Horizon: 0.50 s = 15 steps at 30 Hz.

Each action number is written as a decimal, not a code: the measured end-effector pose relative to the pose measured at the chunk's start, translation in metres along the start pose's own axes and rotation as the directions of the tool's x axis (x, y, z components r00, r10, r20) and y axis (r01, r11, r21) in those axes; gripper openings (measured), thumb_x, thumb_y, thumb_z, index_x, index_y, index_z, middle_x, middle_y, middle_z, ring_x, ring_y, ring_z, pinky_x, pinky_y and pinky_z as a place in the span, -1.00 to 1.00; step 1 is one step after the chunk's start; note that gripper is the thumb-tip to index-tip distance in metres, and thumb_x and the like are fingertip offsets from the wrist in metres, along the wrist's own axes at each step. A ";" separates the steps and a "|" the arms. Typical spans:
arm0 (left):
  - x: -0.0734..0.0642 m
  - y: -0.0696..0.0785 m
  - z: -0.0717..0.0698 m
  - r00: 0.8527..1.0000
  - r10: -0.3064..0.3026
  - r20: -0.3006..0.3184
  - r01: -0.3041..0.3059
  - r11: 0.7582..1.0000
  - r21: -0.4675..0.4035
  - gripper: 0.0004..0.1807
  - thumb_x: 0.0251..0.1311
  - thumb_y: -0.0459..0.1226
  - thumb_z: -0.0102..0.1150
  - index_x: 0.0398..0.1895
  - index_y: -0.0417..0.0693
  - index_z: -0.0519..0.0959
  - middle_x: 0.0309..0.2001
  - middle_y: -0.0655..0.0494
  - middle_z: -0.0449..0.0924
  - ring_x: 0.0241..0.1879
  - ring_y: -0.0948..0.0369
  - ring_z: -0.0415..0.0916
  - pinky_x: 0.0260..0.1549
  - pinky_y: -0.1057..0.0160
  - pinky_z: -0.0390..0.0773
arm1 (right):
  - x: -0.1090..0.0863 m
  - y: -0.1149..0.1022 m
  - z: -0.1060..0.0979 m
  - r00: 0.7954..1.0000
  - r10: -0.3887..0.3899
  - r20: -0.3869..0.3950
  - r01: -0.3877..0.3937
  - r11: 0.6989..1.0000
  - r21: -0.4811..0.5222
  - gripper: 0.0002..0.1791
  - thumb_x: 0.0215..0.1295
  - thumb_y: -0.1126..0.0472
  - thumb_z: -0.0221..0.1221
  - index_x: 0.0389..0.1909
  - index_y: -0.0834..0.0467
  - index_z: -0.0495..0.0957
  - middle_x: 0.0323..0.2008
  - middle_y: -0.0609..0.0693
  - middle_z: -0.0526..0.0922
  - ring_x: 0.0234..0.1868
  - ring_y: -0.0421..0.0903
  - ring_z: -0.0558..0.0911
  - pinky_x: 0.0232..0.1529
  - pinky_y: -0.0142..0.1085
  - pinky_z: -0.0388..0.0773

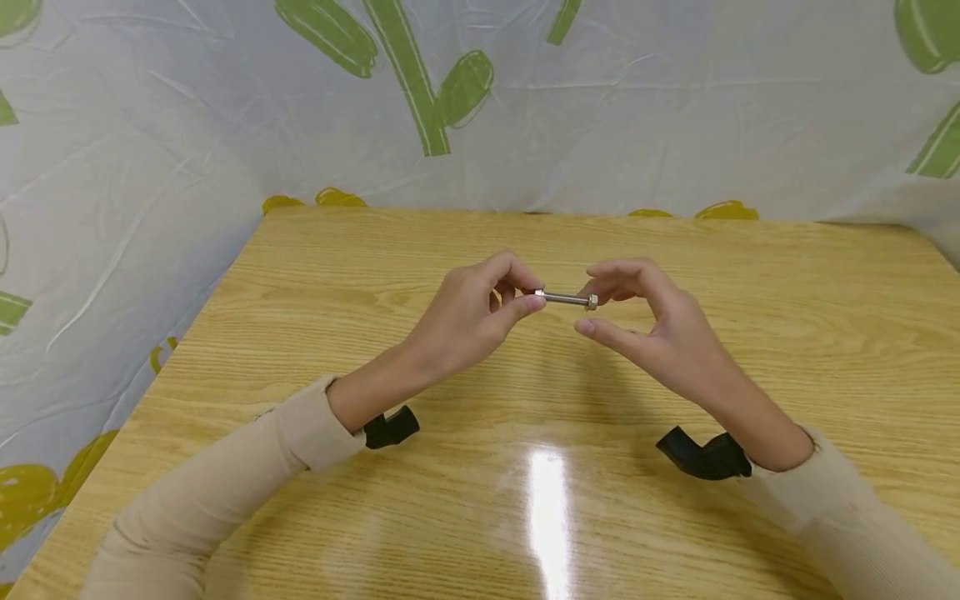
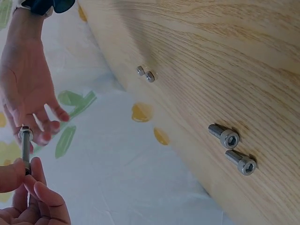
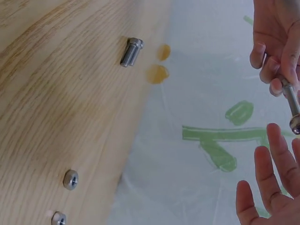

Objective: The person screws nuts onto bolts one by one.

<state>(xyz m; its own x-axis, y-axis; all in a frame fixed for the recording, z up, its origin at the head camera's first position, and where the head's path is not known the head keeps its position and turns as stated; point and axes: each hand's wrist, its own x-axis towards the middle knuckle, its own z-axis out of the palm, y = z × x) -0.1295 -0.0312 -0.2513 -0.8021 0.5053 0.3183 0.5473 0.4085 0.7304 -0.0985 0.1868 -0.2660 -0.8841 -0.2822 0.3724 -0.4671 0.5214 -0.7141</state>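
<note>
- Your left hand [image 1: 465, 312] is pinching the bolt [image 1: 564, 297] near frame centre, apparently leaving its nut [image 1: 592, 302] exposed.
- Your right hand [image 1: 663, 329] is hovering right of centre, fingers wide near that nut.

2 hands: left hand [image 1: 472, 312], right hand [image 1: 675, 335]. 1 long bolt [image 1: 566, 298] held, 1 nut [image 1: 592, 302] at its free end. On 1 desk [image 1: 832, 342]: 2 loose socket screws [image 2: 229, 139], 2 loose nuts [image 3: 71, 180]. 2 beige sleeves [image 1: 225, 475], 2 black wrist pieces [image 1: 705, 456].
</note>
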 end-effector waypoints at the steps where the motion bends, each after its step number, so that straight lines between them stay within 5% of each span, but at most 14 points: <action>1: 0.000 0.000 0.000 1.000 -0.002 -0.001 0.002 1.000 0.000 -0.89 0.20 -0.29 0.17 -0.25 -0.12 0.50 -0.34 0.14 0.59 -0.47 0.29 0.36 -0.47 0.41 0.39 | 0.000 -0.001 0.000 1.000 -0.020 -0.015 0.020 1.000 -0.006 -0.51 0.13 0.33 0.27 0.09 0.11 0.39 -0.15 -0.13 0.55 -0.11 -0.34 0.49 0.01 -0.45 0.32; 9: -0.001 0.001 -0.002 1.000 -0.021 0.004 0.021 1.000 -0.005 -0.89 0.20 -0.28 0.17 -0.26 -0.11 0.50 -0.34 0.14 0.58 -0.46 0.29 0.36 -0.47 0.41 0.39 | -0.002 -0.005 -0.001 0.998 0.000 -0.059 -0.003 0.999 -0.042 -0.71 0.12 0.30 0.28 -0.12 0.17 0.49 -0.20 -0.06 0.57 -0.13 -0.48 0.44 0.07 0.13 0.28; 15: -0.001 0.000 -0.002 0.999 -0.042 0.011 0.042 0.999 -0.018 -0.90 0.21 -0.27 0.17 -0.27 -0.09 0.50 -0.36 0.16 0.57 -0.46 0.29 0.36 -0.47 0.40 0.39 | 0.000 -0.006 -0.004 0.999 -0.030 -0.045 0.026 0.996 -0.081 -0.77 0.15 0.29 0.25 -0.16 0.14 0.51 -0.24 -0.04 0.62 -0.17 -0.52 0.45 0.05 0.16 0.33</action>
<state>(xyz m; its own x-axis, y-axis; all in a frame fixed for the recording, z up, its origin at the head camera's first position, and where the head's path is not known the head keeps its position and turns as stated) -0.1289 -0.0330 -0.2506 -0.8216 0.4960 0.2810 0.5087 0.4153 0.7542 -0.0954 0.1865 -0.2597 -0.8692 -0.2613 0.4198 -0.4893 0.5769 -0.6540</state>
